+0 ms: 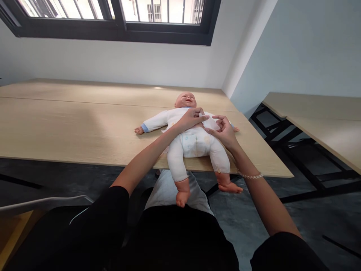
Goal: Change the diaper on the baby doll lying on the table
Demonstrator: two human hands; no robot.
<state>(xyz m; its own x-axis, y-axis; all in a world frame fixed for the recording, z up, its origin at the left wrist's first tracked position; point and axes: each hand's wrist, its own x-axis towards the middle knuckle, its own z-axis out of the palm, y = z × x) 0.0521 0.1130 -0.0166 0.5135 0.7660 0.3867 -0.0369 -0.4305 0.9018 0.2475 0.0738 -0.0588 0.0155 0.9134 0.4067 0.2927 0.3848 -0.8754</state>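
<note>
A baby doll (185,100) lies on its back on the wooden table, its head away from me and its feet hanging past the near edge. It wears a white long-sleeved shirt (178,114) with blue cuffs and a white diaper (194,145) with faint prints. Over the doll's belly, my left hand (193,118) is closed, its fingertips pinching the edge of a white flap (210,122) that looks like the shirt's front. My right hand (224,131) pinches the other side of this flap. The fingers partly hide the fabric and the doll's chest.
The pale wooden table (70,128) reaches far to the left and ends just right of the doll. A second table (324,113) with black legs stands across a gap on the right. Behind are a wall and a dark-framed window (169,35).
</note>
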